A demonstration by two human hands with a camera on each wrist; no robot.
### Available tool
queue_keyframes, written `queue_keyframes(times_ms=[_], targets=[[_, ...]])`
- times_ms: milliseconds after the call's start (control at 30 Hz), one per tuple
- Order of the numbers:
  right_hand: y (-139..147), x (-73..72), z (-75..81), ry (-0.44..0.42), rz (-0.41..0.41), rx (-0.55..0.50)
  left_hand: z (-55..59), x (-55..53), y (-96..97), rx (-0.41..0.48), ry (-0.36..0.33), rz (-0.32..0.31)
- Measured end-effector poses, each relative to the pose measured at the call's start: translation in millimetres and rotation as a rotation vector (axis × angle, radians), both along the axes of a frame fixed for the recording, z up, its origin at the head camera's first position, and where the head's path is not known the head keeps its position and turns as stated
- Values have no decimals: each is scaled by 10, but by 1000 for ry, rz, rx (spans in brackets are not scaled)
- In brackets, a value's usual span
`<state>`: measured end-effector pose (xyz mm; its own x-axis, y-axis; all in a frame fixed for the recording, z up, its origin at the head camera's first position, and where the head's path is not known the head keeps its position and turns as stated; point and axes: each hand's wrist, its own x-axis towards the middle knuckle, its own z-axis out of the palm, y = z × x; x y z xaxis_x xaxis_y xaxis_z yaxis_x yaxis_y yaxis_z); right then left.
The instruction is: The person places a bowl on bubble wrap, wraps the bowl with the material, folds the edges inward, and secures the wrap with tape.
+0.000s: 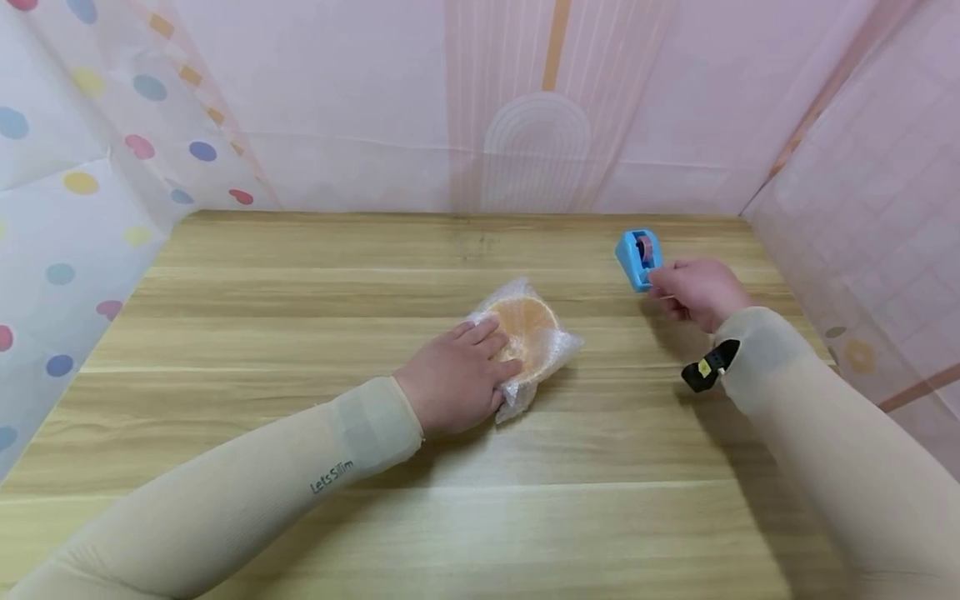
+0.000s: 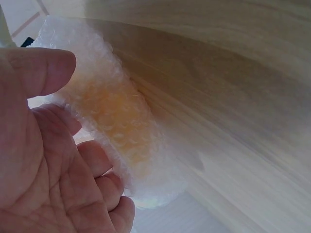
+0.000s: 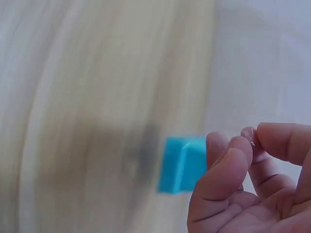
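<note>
A round orange thing that looks like an orange slice is wrapped in clear bubble wrap on the wooden table. My left hand holds this package at its left side, fingers and thumb on the wrap. In the left wrist view the curled fingers meet the edge of the bubble wrap. Farther right stands a blue tape dispenser with a pinkish roll in it. My right hand is at its near end, thumb and fingertips pinched together. A small shiny bit, apparently clear tape, shows between them.
The wood-grain table reaches back to a pale pink patterned wall covering. A dotted covering closes the left side, a pink gridded one the right. A black strap sits at the right wrist.
</note>
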<state>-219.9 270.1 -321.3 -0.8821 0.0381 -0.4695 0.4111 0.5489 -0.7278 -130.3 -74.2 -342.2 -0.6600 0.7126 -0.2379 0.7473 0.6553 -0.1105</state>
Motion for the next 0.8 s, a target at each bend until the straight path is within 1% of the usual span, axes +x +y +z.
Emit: queue_keyframes(times_ms=[100, 200, 333, 400, 500, 600, 800], targets=[[-98, 73, 93, 50, 20, -10, 14, 0, 9, -4, -2, 1], [-258, 161, 188, 102, 51, -52, 18, -1, 12, -2, -1, 2], [-512, 293, 295, 167, 165, -116, 13, -4, 21, 5, -5, 6], [-637, 356, 327, 190, 238, -110, 17, -3, 27, 2, -13, 12], [-831, 437, 361, 211, 326, -61, 26, -1, 39, -10, -27, 23], [-1004, 489, 368, 232, 396, 16, 35, 1, 53, -18, -34, 31], [-1268, 508, 343, 249, 504, 163, 39, 8, 75, -21, -36, 29]])
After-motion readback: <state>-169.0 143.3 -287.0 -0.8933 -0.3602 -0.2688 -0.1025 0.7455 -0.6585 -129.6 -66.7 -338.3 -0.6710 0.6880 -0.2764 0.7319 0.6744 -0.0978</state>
